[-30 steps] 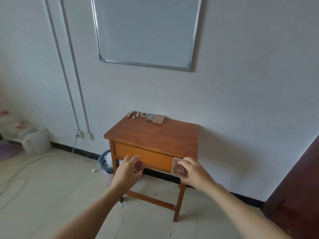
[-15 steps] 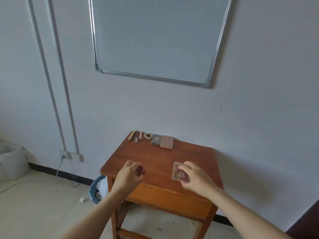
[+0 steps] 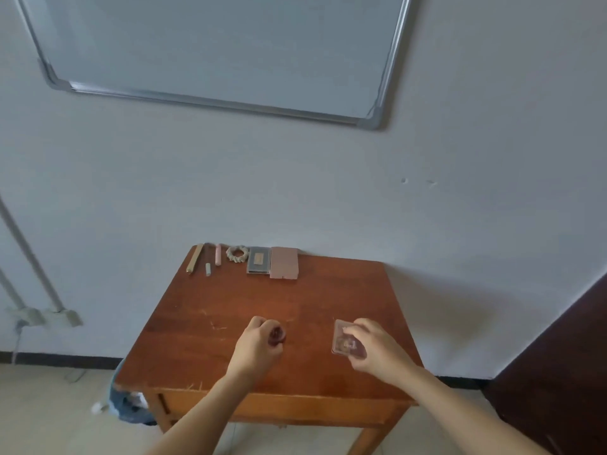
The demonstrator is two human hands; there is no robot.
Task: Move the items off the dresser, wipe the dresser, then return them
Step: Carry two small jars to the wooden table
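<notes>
The wooden dresser [image 3: 210, 310] stands against the white wall. My left hand [image 3: 256, 346] grips a small dark red round item [image 3: 277, 336] above the front middle of the top. My right hand [image 3: 371, 348] pinches a clear flat plastic case [image 3: 343, 338] over the front right. Along the back edge lie a gold pen [image 3: 194, 263], a small grey stick [image 3: 208, 269], a pink tube [image 3: 218, 258], a beige scrunchie [image 3: 236, 253], a dark compact [image 3: 259, 260] and a pink flat case [image 3: 284, 263].
A whiteboard [image 3: 213, 44] hangs above the dresser. A blue bin [image 3: 126, 405] sits on the floor at the dresser's left leg. Pipes and a wall socket [image 3: 42, 315] are at the left. A dark brown panel [image 3: 558, 356] rises at the right.
I have come closer to the dresser. Both hands, holding the same items, moved from in front of the drawer to above the front of the top.
</notes>
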